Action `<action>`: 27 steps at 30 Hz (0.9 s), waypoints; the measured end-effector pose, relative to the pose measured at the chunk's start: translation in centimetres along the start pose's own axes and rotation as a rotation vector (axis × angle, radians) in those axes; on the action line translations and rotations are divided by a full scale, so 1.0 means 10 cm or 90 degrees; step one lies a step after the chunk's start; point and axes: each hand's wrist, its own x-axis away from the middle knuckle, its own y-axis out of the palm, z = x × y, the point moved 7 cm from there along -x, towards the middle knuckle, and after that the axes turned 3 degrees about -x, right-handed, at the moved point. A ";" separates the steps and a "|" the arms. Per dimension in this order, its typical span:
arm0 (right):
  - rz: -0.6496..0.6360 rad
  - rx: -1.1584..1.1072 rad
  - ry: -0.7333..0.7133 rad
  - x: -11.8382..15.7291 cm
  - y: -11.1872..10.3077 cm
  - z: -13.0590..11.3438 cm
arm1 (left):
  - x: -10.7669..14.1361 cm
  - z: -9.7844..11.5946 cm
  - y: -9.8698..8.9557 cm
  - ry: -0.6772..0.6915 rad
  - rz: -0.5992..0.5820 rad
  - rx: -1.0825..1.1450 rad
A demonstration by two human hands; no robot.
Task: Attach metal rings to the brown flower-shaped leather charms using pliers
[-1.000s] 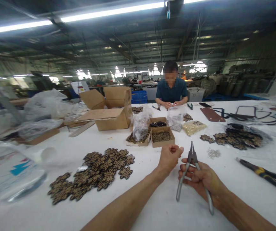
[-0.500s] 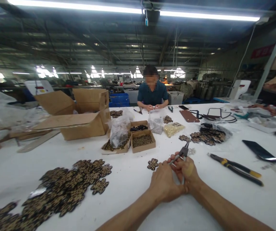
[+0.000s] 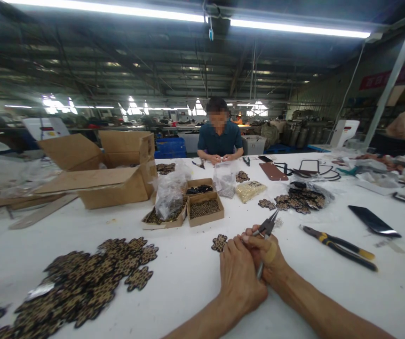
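A pair of needle-nose pliers (image 3: 267,226) lies across the palm of my right hand (image 3: 272,254), its jaws pointing up and away and slightly apart. Close against it, my left hand (image 3: 238,270) has its fingers bent and pressed together, back upward. The fingertips of both hands meet beside the pliers. Whatever is pinched there is hidden or too small to name. Just beyond my left knuckles lies one flower-shaped leopard-print patch (image 3: 219,242) with a dark edge. A large heap of the same patches (image 3: 92,270) spreads over the table at the left.
Black-and-yellow cutting pliers (image 3: 336,245) and a phone (image 3: 373,220) lie to the right. Ahead stand small cardboard trays of metal bits (image 3: 205,219), a yellowish packet (image 3: 250,190) and bagged patches (image 3: 303,197). An open carton (image 3: 114,195) is at left. Across the table sits a co-worker (image 3: 219,136).
My left hand has turned more back-up, its fingers moving toward my right fingertips. The pliers have shifted in my right hand, their handles now mostly covered. The view has swung slightly right.
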 end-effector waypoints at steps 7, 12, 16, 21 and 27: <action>-0.024 0.022 0.073 0.07 -0.01 0.03 | 0.03 0.02 0.09 0.025 0.033 -0.028; -0.002 0.023 0.044 0.05 -0.04 0.03 | 0.05 -0.01 0.14 0.008 0.035 -0.046; 0.014 0.033 0.028 0.03 -0.05 0.02 | 0.05 0.00 0.17 -0.009 0.016 -0.050; 0.019 0.048 0.028 0.04 -0.08 0.02 | 0.04 0.00 0.18 -0.014 -0.023 -0.042; 0.024 0.041 0.024 0.03 -0.09 0.03 | 0.04 0.01 0.17 -0.022 -0.048 -0.043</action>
